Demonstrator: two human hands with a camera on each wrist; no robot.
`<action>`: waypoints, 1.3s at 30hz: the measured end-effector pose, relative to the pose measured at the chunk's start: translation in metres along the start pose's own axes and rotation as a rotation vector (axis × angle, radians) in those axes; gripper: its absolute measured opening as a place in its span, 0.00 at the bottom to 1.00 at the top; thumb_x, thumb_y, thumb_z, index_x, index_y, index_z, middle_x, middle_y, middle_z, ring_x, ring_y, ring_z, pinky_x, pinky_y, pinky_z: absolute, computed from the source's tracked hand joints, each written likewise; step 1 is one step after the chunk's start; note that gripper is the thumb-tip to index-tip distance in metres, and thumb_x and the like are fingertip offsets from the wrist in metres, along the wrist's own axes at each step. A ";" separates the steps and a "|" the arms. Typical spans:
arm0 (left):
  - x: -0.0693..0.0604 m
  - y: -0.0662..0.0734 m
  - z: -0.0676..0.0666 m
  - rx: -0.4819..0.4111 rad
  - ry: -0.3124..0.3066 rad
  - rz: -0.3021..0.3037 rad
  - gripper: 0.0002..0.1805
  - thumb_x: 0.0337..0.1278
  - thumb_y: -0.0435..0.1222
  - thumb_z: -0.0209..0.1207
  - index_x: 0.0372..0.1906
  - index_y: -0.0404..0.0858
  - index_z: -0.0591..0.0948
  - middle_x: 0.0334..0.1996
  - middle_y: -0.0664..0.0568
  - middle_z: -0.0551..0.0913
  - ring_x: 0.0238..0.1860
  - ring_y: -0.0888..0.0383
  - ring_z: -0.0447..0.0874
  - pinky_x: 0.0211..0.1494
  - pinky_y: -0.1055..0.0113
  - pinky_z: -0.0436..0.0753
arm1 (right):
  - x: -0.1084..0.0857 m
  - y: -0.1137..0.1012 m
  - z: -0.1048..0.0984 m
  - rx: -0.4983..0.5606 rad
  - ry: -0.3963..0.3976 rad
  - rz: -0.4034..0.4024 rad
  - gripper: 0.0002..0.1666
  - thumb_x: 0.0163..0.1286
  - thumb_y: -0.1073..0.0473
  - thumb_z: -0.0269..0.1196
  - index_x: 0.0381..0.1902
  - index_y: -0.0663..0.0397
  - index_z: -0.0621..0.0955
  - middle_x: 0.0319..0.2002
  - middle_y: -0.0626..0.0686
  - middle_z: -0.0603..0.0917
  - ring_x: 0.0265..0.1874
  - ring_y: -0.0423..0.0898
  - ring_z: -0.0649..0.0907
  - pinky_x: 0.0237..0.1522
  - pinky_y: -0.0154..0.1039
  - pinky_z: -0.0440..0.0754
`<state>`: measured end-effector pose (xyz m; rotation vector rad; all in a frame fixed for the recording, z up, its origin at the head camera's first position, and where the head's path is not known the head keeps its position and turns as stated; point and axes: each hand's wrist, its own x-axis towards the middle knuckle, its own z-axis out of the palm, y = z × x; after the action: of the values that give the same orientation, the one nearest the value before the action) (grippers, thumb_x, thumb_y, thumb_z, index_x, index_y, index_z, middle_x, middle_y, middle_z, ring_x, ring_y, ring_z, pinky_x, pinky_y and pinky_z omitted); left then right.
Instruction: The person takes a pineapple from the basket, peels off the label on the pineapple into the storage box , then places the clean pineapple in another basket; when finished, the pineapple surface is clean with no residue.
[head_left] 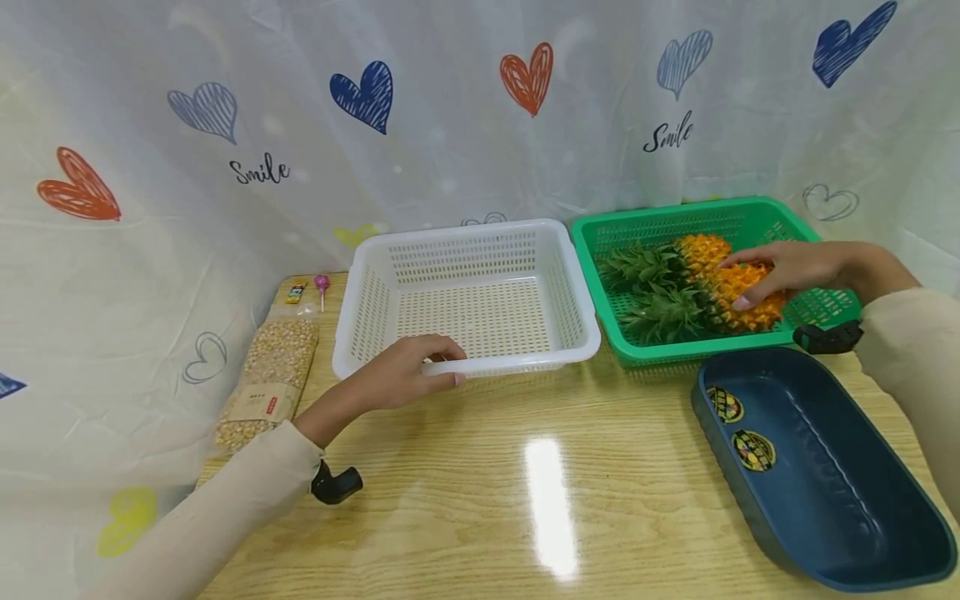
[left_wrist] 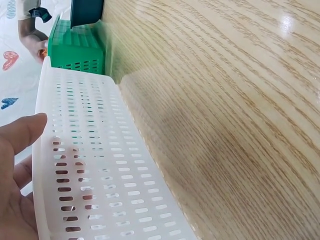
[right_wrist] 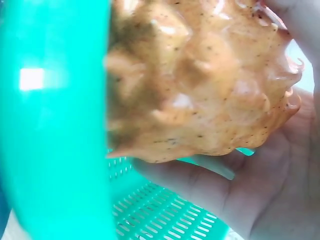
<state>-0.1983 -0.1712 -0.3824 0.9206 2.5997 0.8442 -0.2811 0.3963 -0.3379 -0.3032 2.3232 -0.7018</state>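
Note:
My left hand (head_left: 405, 375) grips the front rim of a white plastic basket (head_left: 525, 362), the thumb outside and the fingers over the inner side. In the left wrist view the basket's slotted wall (left_wrist: 95, 150) stands on the table beside that hand. To the right, my right hand (head_left: 813, 265) holds the nearer orange pineapple (head_left: 723, 292) inside a green basket (head_left: 660, 352). A second pineapple (head_left: 703, 248) lies behind it, both with leafy crowns pointing left. Close up, the right wrist view shows the fingers around the bumpy fruit (right_wrist: 200, 90).
A dark blue tub (head_left: 832, 475) with two round stickers stands at the front right. At the left lie a bag of corn kernels (head_left: 279, 358), a purple lollipop (head_left: 322, 283) and a small yellow packet (head_left: 296, 293). A curtain with hearts (head_left: 450, 133) hangs behind the wooden table (head_left: 435, 500).

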 end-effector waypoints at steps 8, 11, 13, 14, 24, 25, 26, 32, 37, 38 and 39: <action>0.000 0.000 0.000 -0.004 -0.001 0.005 0.09 0.66 0.45 0.64 0.48 0.49 0.84 0.40 0.61 0.85 0.42 0.62 0.81 0.49 0.61 0.79 | 0.004 0.002 -0.006 0.069 -0.085 0.047 0.53 0.72 0.52 0.64 0.81 0.60 0.45 0.75 0.78 0.46 0.32 0.53 0.77 0.41 0.52 0.82; 0.000 -0.001 0.000 -0.009 0.000 0.004 0.09 0.66 0.44 0.64 0.47 0.49 0.84 0.40 0.61 0.85 0.42 0.62 0.81 0.48 0.61 0.79 | 0.005 0.002 -0.008 0.099 -0.132 0.053 0.55 0.73 0.53 0.63 0.81 0.61 0.41 0.75 0.78 0.37 0.44 0.59 0.80 0.46 0.54 0.84; 0.000 -0.001 0.000 -0.010 0.001 0.003 0.09 0.66 0.44 0.65 0.47 0.49 0.84 0.40 0.61 0.85 0.41 0.62 0.81 0.48 0.61 0.79 | 0.007 0.003 -0.009 0.112 -0.156 0.053 0.55 0.73 0.53 0.63 0.81 0.61 0.39 0.75 0.79 0.33 0.56 0.70 0.76 0.50 0.57 0.84; 0.000 -0.001 0.000 -0.009 0.001 0.002 0.09 0.66 0.44 0.65 0.47 0.50 0.84 0.40 0.61 0.85 0.42 0.62 0.81 0.48 0.61 0.79 | 0.007 0.003 -0.009 0.117 -0.164 0.057 0.56 0.74 0.53 0.62 0.81 0.61 0.39 0.74 0.79 0.32 0.61 0.74 0.72 0.51 0.58 0.83; 0.001 -0.002 0.000 -0.007 -0.006 0.015 0.11 0.66 0.46 0.64 0.49 0.49 0.84 0.42 0.61 0.85 0.44 0.63 0.81 0.51 0.60 0.79 | 0.013 0.007 -0.009 0.132 -0.200 0.078 0.56 0.75 0.52 0.61 0.80 0.62 0.36 0.73 0.81 0.32 0.70 0.81 0.54 0.54 0.61 0.81; 0.001 -0.002 0.000 -0.008 -0.008 0.014 0.10 0.66 0.46 0.63 0.49 0.50 0.84 0.42 0.61 0.85 0.44 0.63 0.81 0.51 0.60 0.79 | 0.013 0.007 -0.009 0.133 -0.202 0.079 0.56 0.75 0.52 0.61 0.80 0.61 0.36 0.73 0.81 0.31 0.70 0.82 0.53 0.54 0.61 0.81; 0.000 -0.002 0.000 -0.008 -0.009 0.013 0.10 0.67 0.46 0.63 0.49 0.50 0.84 0.42 0.61 0.85 0.44 0.63 0.81 0.50 0.60 0.79 | 0.013 0.006 -0.009 0.131 -0.202 0.081 0.56 0.75 0.52 0.61 0.80 0.61 0.36 0.74 0.80 0.31 0.70 0.82 0.54 0.54 0.60 0.82; 0.000 -0.001 0.000 -0.009 -0.009 0.001 0.10 0.66 0.45 0.64 0.49 0.50 0.84 0.42 0.61 0.85 0.43 0.62 0.81 0.50 0.60 0.79 | 0.012 0.003 -0.008 0.084 -0.196 0.106 0.56 0.74 0.50 0.62 0.79 0.65 0.40 0.74 0.79 0.31 0.70 0.81 0.53 0.54 0.58 0.82; 0.000 0.001 0.000 -0.006 -0.010 -0.004 0.10 0.66 0.44 0.64 0.49 0.48 0.84 0.43 0.60 0.85 0.44 0.62 0.81 0.50 0.59 0.79 | 0.012 0.005 -0.006 0.068 -0.192 0.116 0.54 0.75 0.50 0.62 0.78 0.70 0.42 0.74 0.79 0.34 0.70 0.81 0.51 0.56 0.57 0.82; 0.000 0.001 0.000 -0.003 -0.010 -0.005 0.11 0.66 0.44 0.64 0.50 0.48 0.84 0.43 0.60 0.85 0.44 0.62 0.81 0.51 0.59 0.79 | 0.012 0.005 -0.006 0.075 -0.192 0.116 0.54 0.75 0.50 0.61 0.78 0.70 0.41 0.74 0.79 0.34 0.70 0.81 0.50 0.56 0.57 0.81; 0.000 0.001 0.000 -0.002 -0.009 -0.005 0.11 0.66 0.44 0.64 0.50 0.48 0.84 0.43 0.60 0.85 0.44 0.62 0.81 0.51 0.59 0.79 | 0.012 0.005 -0.006 0.082 -0.193 0.117 0.54 0.75 0.50 0.61 0.78 0.70 0.41 0.74 0.79 0.34 0.70 0.81 0.50 0.56 0.57 0.81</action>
<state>-0.1975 -0.1705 -0.3817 0.9154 2.5917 0.8396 -0.2942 0.3981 -0.3441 -0.1871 2.1054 -0.6772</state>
